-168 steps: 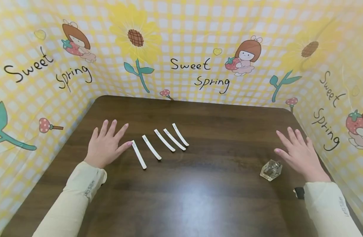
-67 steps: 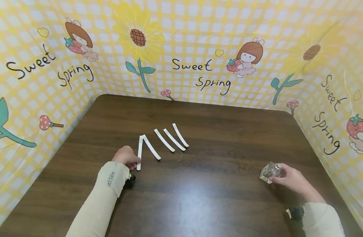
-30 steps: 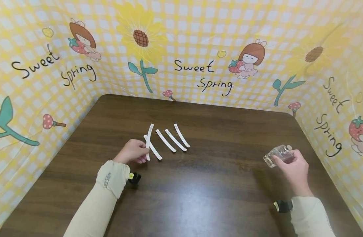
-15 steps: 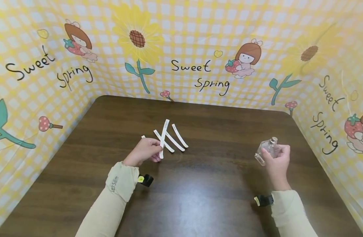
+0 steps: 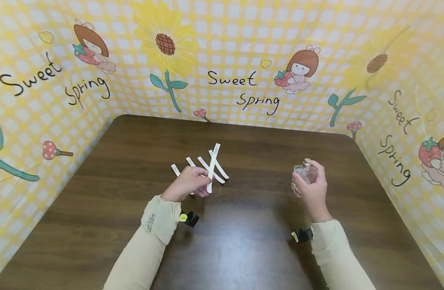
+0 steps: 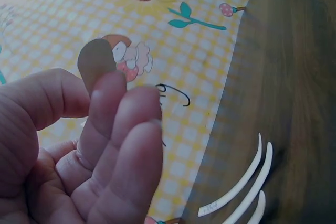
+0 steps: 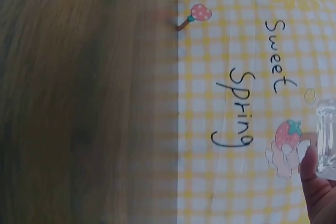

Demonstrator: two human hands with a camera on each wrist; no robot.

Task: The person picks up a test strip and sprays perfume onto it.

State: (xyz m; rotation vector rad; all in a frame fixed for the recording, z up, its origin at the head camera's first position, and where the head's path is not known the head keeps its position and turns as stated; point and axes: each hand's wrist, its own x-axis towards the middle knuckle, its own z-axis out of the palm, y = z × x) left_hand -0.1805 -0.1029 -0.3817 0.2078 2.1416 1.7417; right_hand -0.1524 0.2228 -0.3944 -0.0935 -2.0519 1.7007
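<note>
My left hand (image 5: 185, 184) pinches a white perfume test strip (image 5: 215, 157) near its lower end, between thumb and fingers. The strip is raised and leans, with small print near its upper end. In the left wrist view its rounded end (image 6: 95, 60) sticks up past the fingertips, in shadow. Several more test strips (image 5: 222, 171) lie fanned out on the table behind and below this hand, which partly covers them. My right hand (image 5: 314, 195) grips a clear glass perfume bottle (image 5: 298, 172) off the table, silver-topped and roughly upright. Only the bottle's edge (image 7: 326, 142) shows in the right wrist view.
The dark wood table (image 5: 243, 249) has rounded far corners. Yellow-checked cloth (image 5: 236, 48) with printed sunflowers and figures stands along its back and sides. A black wrist camera (image 5: 191, 218) sits under the left wrist, another black wrist camera (image 5: 302, 235) under the right.
Both hands, first spread flat, have taken hold: the left of the leftmost strip, the right of the bottle. The strip has been lifted and moved right; the bottle has risen, turned more upright and come left.
</note>
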